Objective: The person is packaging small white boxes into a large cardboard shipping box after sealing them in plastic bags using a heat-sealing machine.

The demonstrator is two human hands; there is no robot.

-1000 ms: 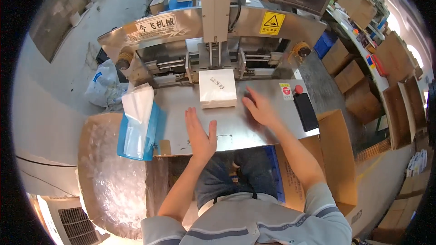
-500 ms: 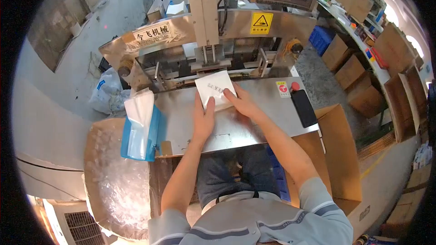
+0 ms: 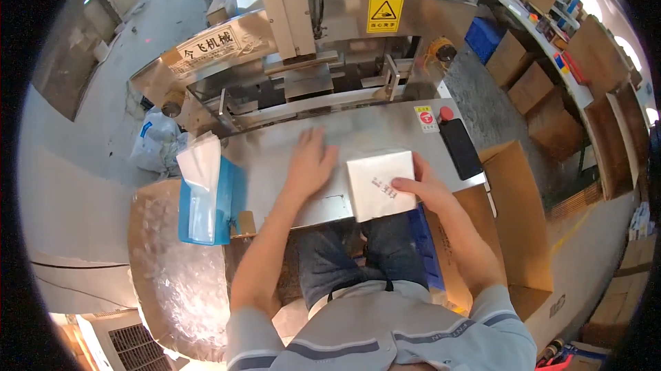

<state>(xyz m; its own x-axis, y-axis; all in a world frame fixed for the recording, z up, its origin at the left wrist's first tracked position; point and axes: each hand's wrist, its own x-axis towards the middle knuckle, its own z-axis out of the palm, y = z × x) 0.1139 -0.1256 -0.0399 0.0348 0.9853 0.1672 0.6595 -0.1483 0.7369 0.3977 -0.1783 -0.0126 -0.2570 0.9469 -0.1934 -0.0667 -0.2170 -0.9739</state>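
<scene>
My right hand point(image 3: 423, 188) grips a white square box point(image 3: 372, 195) by its right side, with the thumb on its printed top face. The box is held over the front edge of the metal worktable point(image 3: 268, 199). My left hand point(image 3: 310, 164) is over the middle of the table with fingers stretched forward, holding nothing; its fingertips are slightly blurred. At the table's left end stands a blue holder point(image 3: 234, 195) with clear and white plastic bags point(image 3: 203, 185) sticking up out of it.
A metal machine point(image 3: 289, 27) spans the table's back. A black phone point(image 3: 461, 147) lies beside a red push button point(image 3: 446, 113) at the right. An open cardboard box point(image 3: 520, 219) stands at right; a carton of clear plastic point(image 3: 182, 281) sits at lower left.
My right hand has brought the box right and nearer to me. My left hand has let go of it and is now apart from it. The whole view has shifted slightly.
</scene>
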